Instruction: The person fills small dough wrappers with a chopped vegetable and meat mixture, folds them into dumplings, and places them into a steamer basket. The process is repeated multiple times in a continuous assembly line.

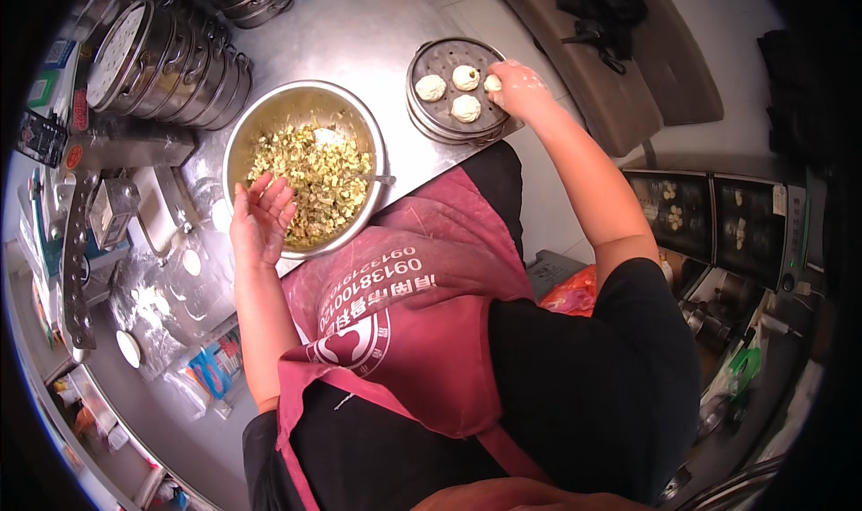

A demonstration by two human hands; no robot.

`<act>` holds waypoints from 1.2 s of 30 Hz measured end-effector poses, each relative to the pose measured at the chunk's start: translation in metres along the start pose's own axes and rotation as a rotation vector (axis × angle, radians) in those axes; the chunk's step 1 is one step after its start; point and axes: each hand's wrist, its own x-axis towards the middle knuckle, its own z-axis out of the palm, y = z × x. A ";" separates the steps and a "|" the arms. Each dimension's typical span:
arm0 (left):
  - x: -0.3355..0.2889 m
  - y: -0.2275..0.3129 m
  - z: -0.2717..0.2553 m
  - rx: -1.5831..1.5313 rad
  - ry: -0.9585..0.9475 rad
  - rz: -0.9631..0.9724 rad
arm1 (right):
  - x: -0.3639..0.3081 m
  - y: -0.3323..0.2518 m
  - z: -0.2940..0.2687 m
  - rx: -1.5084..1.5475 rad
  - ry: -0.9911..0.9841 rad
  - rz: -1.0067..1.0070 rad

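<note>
At the far right of the steel table, my right hand [521,89] is closed on a pale dough bun [493,83] over the edge of a round metal steamer tray [435,65]. Three more pleated buns, one of them a filled bun [466,109], sit on the tray's dark perforated liner. My left hand [264,216] hovers palm up with fingers spread at the near left rim of a big steel bowl [378,138]. Chopped yellow-green filling [314,179] lies in the bowl, and a metal handle sticks out over its right rim.
Stacked metal steamers [171,66] stand at the back left. Flour and flat dough rounds, including a dough wrapper [191,261], lie left of the bowl on the steel table [314,26]. A brown bench [620,71] stands beyond the table's right edge.
</note>
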 end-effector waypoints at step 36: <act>0.085 -0.008 -0.198 0.557 0.327 0.195 | -0.080 -0.100 -0.033 -0.001 0.003 0.006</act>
